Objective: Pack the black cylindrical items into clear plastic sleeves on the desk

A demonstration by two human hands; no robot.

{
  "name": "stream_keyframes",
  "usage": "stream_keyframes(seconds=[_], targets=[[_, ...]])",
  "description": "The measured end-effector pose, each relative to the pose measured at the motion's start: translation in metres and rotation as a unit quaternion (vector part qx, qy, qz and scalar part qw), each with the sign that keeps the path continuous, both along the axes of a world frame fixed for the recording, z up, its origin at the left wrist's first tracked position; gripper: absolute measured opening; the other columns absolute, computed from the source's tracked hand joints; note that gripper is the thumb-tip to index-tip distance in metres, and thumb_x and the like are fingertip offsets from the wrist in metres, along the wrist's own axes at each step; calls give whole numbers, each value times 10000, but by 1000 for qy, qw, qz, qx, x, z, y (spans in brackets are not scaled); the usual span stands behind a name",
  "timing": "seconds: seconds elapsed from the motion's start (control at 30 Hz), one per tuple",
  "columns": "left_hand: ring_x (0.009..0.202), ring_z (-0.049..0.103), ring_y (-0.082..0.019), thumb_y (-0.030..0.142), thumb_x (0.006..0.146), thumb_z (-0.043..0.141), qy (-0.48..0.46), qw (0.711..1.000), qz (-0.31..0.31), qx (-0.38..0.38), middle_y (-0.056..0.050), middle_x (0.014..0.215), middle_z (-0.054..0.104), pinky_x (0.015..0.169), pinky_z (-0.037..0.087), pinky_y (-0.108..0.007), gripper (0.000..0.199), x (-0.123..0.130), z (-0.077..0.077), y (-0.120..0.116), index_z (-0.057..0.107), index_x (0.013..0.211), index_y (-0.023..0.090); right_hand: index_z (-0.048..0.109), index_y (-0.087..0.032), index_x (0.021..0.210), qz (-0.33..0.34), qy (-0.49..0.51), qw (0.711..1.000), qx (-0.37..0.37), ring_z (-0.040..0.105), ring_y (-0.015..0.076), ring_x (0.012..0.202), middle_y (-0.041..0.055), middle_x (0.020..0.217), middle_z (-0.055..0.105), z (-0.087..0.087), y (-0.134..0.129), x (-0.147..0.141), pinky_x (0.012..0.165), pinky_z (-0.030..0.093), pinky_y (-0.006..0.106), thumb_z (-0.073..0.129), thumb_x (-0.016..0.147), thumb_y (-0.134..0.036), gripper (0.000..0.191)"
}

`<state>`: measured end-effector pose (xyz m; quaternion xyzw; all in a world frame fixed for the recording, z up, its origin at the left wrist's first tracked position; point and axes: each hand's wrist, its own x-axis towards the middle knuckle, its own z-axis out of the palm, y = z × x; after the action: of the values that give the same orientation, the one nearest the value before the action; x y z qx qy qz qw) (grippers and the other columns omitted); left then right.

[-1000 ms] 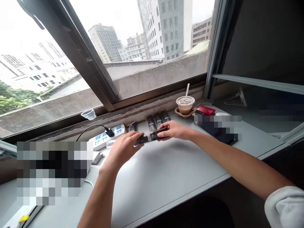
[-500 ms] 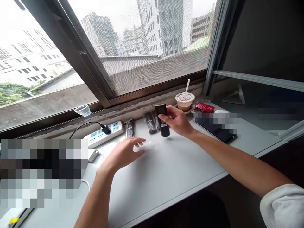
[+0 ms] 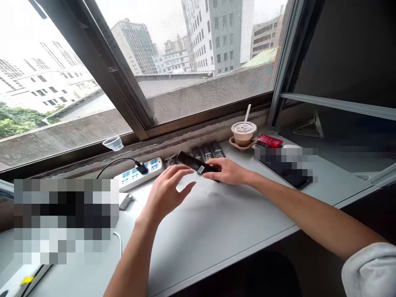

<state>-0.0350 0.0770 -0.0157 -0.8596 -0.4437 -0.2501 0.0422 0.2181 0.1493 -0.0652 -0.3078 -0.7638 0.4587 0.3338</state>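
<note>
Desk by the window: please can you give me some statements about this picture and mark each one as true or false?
The right hand holds a black packet. True.
The left hand is closed in a fist. False: it is open, with the fingers spread.
The white power strip has nothing plugged in. False: a black plug with a cable sits in it.
A red box lies to the right of a plastic cup with a straw. True.
</note>
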Motion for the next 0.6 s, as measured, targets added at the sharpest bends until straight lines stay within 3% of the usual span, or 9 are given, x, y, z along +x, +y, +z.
stream_keyframes(seconds=[0.13,0.23,0.3,0.43,0.6], targets=[[1273,571,-293,377,963,691,48,995,-10,91,-105,1364,643,1102,456,-464,462,5,-2,2,581,1397,261,746,-173,1088,22,26,999,-17,618,164,715,5,761,672,8,-6,-2,662,462,271,737,888,-452,344],[1314,536,-316,336,952,713,85,990,-15,110,-117,1416,612,1144,409,-515,583,10,-6,3,497,1489,263,761,-168,1027,10,20,1000,-12,632,173,732,17,775,698,10,-7,-3,653,468,273,783,848,-466,348],[1280,555,-308,284,960,700,103,988,-28,112,-106,1394,624,1149,398,-535,543,13,-11,4,519,1471,280,757,-170,1016,-3,20,1000,-23,652,184,751,25,784,717,10,-7,-3,661,484,277,822,810,-458,360],[1142,610,-275,199,970,659,110,990,-39,83,-84,1302,654,991,518,-473,439,14,-19,6,591,1393,294,739,-163,1011,1,39,997,-65,683,195,749,39,783,727,9,-7,-3,678,528,299,822,815,-432,343],[1116,590,-275,170,981,614,95,992,-49,68,-99,1306,630,888,563,-448,505,14,-20,4,547,1459,320,738,-148,1042,32,50,993,-98,701,198,757,57,840,732,10,-6,-1,728,574,333,809,836,-401,334]])
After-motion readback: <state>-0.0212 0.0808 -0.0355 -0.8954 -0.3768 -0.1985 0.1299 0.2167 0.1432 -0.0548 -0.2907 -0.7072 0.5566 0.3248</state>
